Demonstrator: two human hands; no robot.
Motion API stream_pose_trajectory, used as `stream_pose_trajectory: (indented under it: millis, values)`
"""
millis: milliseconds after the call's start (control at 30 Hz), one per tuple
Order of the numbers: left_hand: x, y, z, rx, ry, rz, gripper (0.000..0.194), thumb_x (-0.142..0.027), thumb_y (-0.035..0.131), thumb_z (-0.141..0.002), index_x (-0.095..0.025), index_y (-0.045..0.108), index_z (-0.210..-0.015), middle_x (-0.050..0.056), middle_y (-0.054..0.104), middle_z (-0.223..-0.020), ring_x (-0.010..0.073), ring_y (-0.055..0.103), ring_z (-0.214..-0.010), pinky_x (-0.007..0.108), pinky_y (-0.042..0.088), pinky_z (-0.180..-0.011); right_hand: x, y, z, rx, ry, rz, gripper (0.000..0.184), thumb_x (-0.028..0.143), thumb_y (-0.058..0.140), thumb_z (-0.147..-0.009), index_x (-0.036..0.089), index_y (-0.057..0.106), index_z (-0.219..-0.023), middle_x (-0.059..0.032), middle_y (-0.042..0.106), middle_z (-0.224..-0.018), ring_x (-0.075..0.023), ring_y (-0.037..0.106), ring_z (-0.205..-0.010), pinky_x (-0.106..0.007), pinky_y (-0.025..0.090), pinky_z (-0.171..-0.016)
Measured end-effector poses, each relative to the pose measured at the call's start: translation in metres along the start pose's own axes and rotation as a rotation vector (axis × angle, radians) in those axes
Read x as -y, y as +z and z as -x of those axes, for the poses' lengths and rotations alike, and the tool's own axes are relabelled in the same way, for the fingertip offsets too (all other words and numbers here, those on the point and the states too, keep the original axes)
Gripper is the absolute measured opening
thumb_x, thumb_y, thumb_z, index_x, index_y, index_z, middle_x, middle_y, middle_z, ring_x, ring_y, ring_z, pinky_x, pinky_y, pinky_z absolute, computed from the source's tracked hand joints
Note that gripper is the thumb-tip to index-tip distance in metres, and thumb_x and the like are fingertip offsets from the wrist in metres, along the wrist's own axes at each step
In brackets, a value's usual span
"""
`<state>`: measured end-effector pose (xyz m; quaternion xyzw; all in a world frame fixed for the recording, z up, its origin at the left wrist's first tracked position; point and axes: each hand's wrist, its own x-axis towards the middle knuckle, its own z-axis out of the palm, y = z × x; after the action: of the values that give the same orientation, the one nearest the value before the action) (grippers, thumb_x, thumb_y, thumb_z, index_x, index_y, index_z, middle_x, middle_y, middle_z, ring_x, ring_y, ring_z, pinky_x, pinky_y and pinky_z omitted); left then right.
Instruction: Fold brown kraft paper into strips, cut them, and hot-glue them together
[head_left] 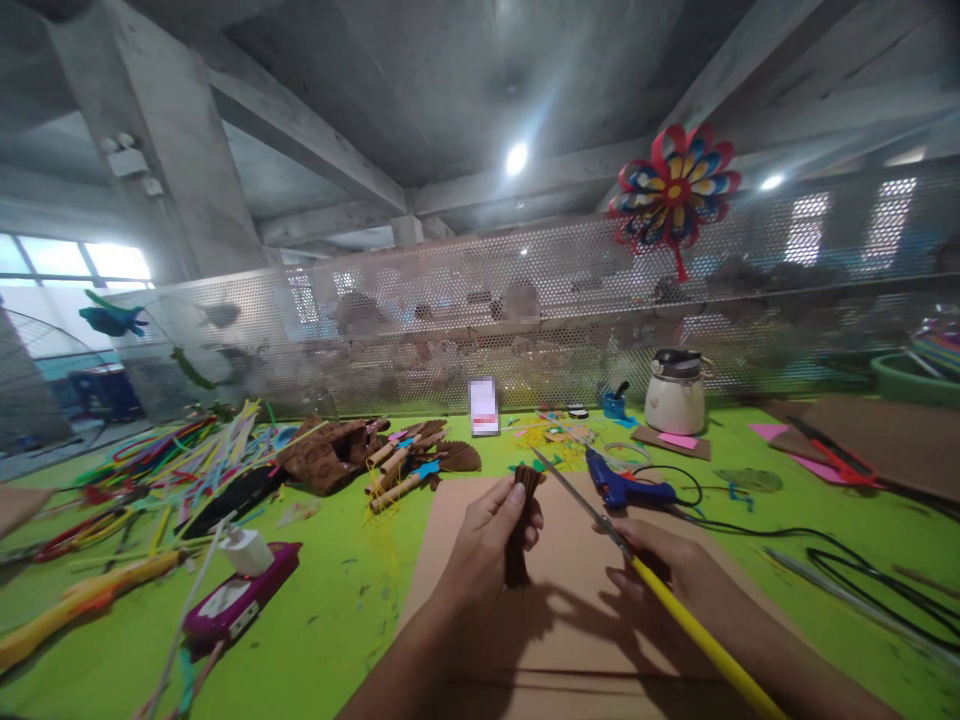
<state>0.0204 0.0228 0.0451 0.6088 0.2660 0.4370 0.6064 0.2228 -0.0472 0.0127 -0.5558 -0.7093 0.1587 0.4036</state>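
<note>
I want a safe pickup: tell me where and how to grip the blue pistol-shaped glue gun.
Best by the handle of the blue pistol-shaped glue gun, probably coming from the right: it lies just beyond the right hand, its slim handle extending rightward while the body angles away to the left.

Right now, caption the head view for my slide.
Left hand holds a pleated brown piece, right hand a pointed metal tool, above a tan sheet on a green table.

In my left hand [484, 535] I had one brown piece [519, 540], in my right hand [671, 550] one yellow-handled tool [675, 605], with one glue gun [626, 490] close by; past both stood one phone [484, 408] and one kettle [675, 405].
</note>
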Motion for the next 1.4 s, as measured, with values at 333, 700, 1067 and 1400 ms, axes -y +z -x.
stream_pose_trajectory:
  millis: [333,700,1067,1400]
  values:
    - [0.003,-0.002,0.001,-0.019,0.031,0.041,0.044,-0.052,0.052,-0.084,-0.011,0.061,-0.096,0.004,0.052,-0.076,0.01,0.046,-0.064,0.024,0.036,-0.061,0.003,-0.002,-0.001,0.032,-0.016,0.033,0.025,0.028,0.051,-0.079,0.015,0.064,-0.096,-0.0051,0.065,-0.079,-0.0195,0.059,-0.07,-0.029,0.05,-0.065]
    - [0.001,-0.002,0.0,-0.028,0.095,-0.114,0.038,-0.049,0.058,-0.081,-0.013,0.062,-0.091,0.002,0.049,-0.071,0.0089,0.042,-0.061,0.02,0.034,-0.054,0.003,-0.006,-0.001,-0.006,-0.072,0.011,0.031,0.023,0.049,-0.083,0.016,0.06,-0.111,-0.0085,0.063,-0.094,-0.0222,0.06,-0.093,-0.032,0.05,-0.082]
    - [-0.001,-0.001,0.001,-0.115,0.246,-0.377,0.03,-0.044,0.055,-0.084,-0.015,0.063,-0.083,0.001,0.049,-0.069,0.0096,0.043,-0.059,0.019,0.035,-0.051,0.002,-0.007,0.009,-0.052,-0.094,0.27,0.068,0.004,0.047,-0.065,0.022,0.047,-0.13,-0.0108,0.054,-0.109,-0.0253,0.053,-0.105,-0.041,0.046,-0.09]
    - [-0.008,0.006,0.006,-0.079,0.501,-0.615,0.019,-0.024,0.051,-0.089,-0.016,0.067,-0.087,0.004,0.056,-0.079,0.0138,0.051,-0.077,0.023,0.04,-0.072,-0.001,-0.02,0.011,-0.064,-0.153,0.404,0.07,0.005,0.046,-0.068,0.027,0.043,-0.134,-0.0096,0.051,-0.104,-0.0236,0.056,-0.092,-0.041,0.051,-0.082]
